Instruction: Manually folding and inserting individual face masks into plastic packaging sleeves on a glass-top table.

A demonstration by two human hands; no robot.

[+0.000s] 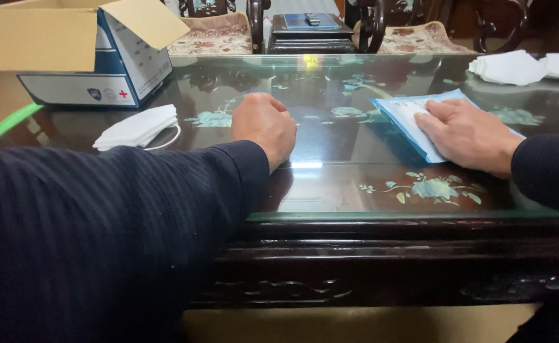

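My left hand [265, 127] rests as a closed fist on the glass-topped dark wooden table [330, 190], holding nothing that I can see. My right hand [467, 135] lies flat with fingers spread on a light blue and white flat packet [405, 115], pressing it onto the glass. A small stack of white folded face masks [138, 127] lies to the left of my left hand, apart from it. Both arms wear dark sleeves.
An open cardboard box [88, 57] with blue and white sides stands at the back left. More white folded masks [511, 67] lie at the back right. Carved chairs with patterned cushions [219, 35] and a dark box [311, 32] stand behind the table. The carved table edge runs along the front.
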